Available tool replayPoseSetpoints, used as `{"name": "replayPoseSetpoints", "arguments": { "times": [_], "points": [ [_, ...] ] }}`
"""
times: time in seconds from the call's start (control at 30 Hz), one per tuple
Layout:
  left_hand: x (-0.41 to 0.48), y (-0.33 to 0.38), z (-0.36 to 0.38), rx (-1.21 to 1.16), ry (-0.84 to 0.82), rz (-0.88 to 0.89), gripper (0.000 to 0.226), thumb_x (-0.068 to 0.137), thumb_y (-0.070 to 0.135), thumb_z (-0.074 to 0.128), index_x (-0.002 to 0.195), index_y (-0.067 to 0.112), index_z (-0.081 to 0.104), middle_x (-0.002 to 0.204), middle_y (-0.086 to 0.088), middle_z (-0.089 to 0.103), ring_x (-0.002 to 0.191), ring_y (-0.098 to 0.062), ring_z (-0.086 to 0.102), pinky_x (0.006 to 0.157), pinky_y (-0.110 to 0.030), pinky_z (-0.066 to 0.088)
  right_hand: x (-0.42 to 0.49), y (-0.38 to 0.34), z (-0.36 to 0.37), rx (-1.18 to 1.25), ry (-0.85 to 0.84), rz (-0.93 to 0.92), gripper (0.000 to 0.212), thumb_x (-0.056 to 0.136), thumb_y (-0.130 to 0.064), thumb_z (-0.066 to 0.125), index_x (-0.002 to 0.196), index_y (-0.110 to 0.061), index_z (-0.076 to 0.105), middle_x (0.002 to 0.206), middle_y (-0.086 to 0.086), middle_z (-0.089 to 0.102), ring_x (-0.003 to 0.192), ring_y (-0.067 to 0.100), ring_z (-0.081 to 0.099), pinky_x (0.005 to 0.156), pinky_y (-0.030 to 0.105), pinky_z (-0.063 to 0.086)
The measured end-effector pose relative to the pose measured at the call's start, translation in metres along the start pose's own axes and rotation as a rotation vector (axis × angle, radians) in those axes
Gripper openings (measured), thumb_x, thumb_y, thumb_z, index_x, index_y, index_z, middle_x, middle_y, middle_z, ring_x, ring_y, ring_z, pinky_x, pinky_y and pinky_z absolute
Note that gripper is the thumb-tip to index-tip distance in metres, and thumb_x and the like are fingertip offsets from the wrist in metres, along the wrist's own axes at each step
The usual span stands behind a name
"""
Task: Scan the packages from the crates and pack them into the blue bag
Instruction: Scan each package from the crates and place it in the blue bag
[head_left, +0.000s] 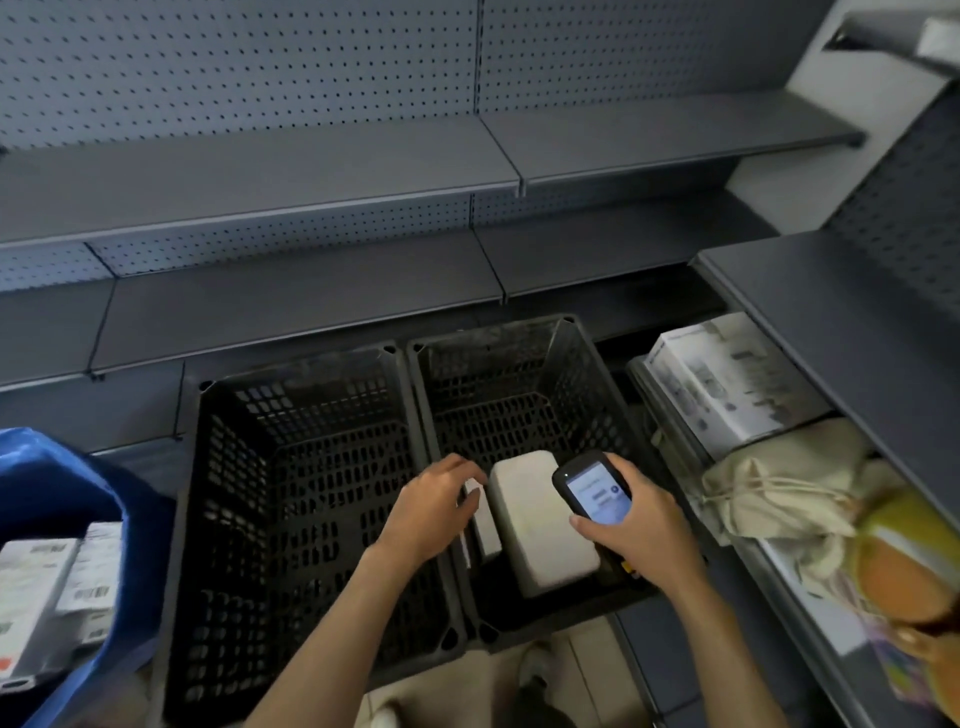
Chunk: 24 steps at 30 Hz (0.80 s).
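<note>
In the right-hand black crate (519, 405), by its left wall, the left hand (431, 512) curls its fingers over the top end of a slim white package (482, 525) standing on edge beside a larger white package (540, 530), a grip that looks meant to lift it clear for scanning. The right hand (636, 538) grasps a handheld scanner (592, 491), screen lit and tilted toward the wearer, nose down at the crate, probably to read the label at once. The blue bag (67, 467) gapes at far left beyond the left crate (291, 467), labelled packages (31, 597) inside.
</note>
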<state>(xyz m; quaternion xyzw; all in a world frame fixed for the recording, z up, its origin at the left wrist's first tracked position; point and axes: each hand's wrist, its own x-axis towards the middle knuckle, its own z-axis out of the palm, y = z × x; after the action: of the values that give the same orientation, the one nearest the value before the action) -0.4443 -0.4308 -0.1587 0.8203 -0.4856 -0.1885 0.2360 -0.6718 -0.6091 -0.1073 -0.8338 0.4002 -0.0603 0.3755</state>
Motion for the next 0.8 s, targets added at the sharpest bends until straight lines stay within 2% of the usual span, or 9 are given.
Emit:
{"name": "replayPoseSetpoints", "arguments": {
  "times": [0.13,0.27,0.33,0.43,0.57,0.67,0.8],
  "points": [
    [0.031,0.012,0.028,0.025,-0.049,-0.047,0.021,0.103,0.026,0.056,0.123,0.031,0.061,0.121,0.012,0.054,0.097,-0.013,0.061,0.081,-0.033,0.054,0.036,0.03,-0.025,0.011,-0.037,0.005,0.097,0.056,-0.068,0.079,0.144,-0.039,0.048,0.122,-0.02,0.064,0.112,0.012,0.064,0.093,0.043,0.057],
    [0.054,0.02,0.054,0.052,-0.11,-0.144,0.024,0.103,0.025,0.055,0.127,0.029,0.06,0.123,0.008,0.054,0.094,-0.016,0.062,0.08,-0.033,0.054,0.067,0.057,-0.045,0.01,-0.076,-0.012,0.101,0.057,-0.071,0.078,0.147,-0.04,0.045,0.13,-0.016,0.065,0.115,0.011,0.064,0.095,0.043,0.058],
    [0.062,0.025,0.066,0.046,-0.138,-0.176,0.024,0.102,0.024,0.057,0.126,0.028,0.06,0.123,0.006,0.054,0.097,-0.017,0.063,0.083,-0.039,0.055,0.078,0.066,-0.054,0.022,-0.086,-0.012,0.097,0.059,-0.066,0.082,0.145,-0.04,0.046,0.128,-0.018,0.065,0.114,0.008,0.064,0.095,0.041,0.058],
    [0.078,0.038,0.087,0.049,-0.185,-0.184,0.027,0.1,0.025,0.058,0.127,0.028,0.059,0.13,0.004,0.054,0.106,-0.022,0.062,0.088,-0.043,0.053,0.091,0.078,-0.067,0.038,-0.087,-0.021,0.092,0.066,-0.049,0.092,0.146,-0.036,0.048,0.128,-0.017,0.065,0.114,0.006,0.064,0.096,0.038,0.057],
    [0.101,0.061,0.12,0.063,-0.3,-0.095,0.033,0.1,0.026,0.057,0.134,0.027,0.055,0.137,0.002,0.052,0.121,-0.024,0.056,0.095,-0.042,0.051,0.103,0.093,-0.081,0.023,-0.093,-0.011,0.094,0.068,-0.049,0.091,0.149,-0.033,0.046,0.129,-0.016,0.064,0.115,0.008,0.063,0.097,0.038,0.057],
    [0.114,0.078,0.142,0.099,-0.395,0.002,0.042,0.099,0.029,0.061,0.139,0.027,0.051,0.142,0.001,0.047,0.125,-0.023,0.052,0.097,-0.039,0.049,0.107,0.102,-0.091,-0.007,-0.089,0.001,0.093,0.069,-0.046,0.092,0.149,-0.033,0.045,0.123,-0.02,0.061,0.115,0.008,0.061,0.096,0.035,0.056],
    [0.115,0.091,0.164,0.087,-0.408,0.176,0.059,0.09,0.038,0.069,0.145,0.033,0.049,0.149,-0.002,0.043,0.128,-0.025,0.047,0.098,-0.041,0.048,0.106,0.109,-0.097,-0.027,-0.099,-0.003,0.095,0.068,-0.048,0.091,0.15,-0.033,0.046,0.128,-0.019,0.063,0.117,0.006,0.061,0.096,0.032,0.055]
  ]
}}
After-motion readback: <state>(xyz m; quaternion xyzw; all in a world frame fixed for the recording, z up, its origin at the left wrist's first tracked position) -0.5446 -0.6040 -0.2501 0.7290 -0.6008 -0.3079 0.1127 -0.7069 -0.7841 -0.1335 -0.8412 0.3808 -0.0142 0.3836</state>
